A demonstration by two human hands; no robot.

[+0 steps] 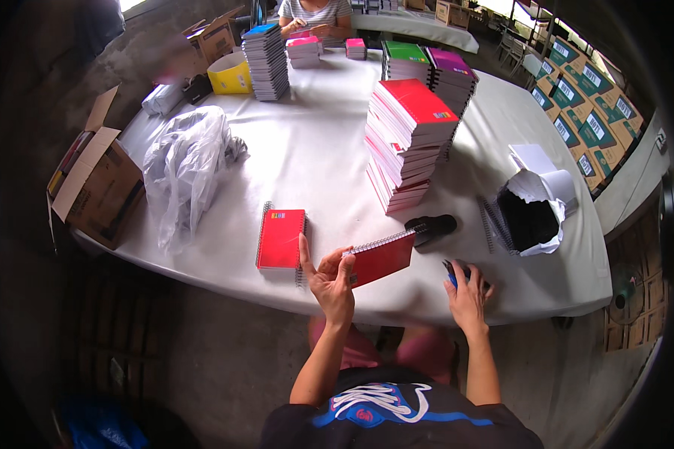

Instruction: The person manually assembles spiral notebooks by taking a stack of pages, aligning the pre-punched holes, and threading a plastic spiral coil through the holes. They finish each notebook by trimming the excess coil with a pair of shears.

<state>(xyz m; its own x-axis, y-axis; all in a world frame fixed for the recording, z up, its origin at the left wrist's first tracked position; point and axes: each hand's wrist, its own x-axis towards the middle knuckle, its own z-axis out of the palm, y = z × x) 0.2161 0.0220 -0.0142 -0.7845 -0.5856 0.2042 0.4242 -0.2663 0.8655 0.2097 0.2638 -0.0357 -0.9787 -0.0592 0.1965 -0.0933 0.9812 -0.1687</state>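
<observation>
My left hand [332,286] grips a red spiral notebook [386,262] by its left end, tilted above the table's front edge, with the wire binding along its upper side. Just left of that hand, a small stack of red spiral notebooks [281,241] lies on the table. My right hand [469,296] is closed around a small blue-and-black tool [451,275] by the table edge; the fingers hide most of it, so its kind is unclear. A black, elongated object [433,229] lies just beyond the held notebook. Behind it rises a tall stack of red notebooks [406,150].
On the white-covered table [314,142] stand green notebooks [407,54], purple notebooks [451,63] and a blue-topped stack [266,63]. A plastic bag [187,168] and open carton [101,187] are left; a torn white package [533,213] is right. Someone [314,15] sits opposite.
</observation>
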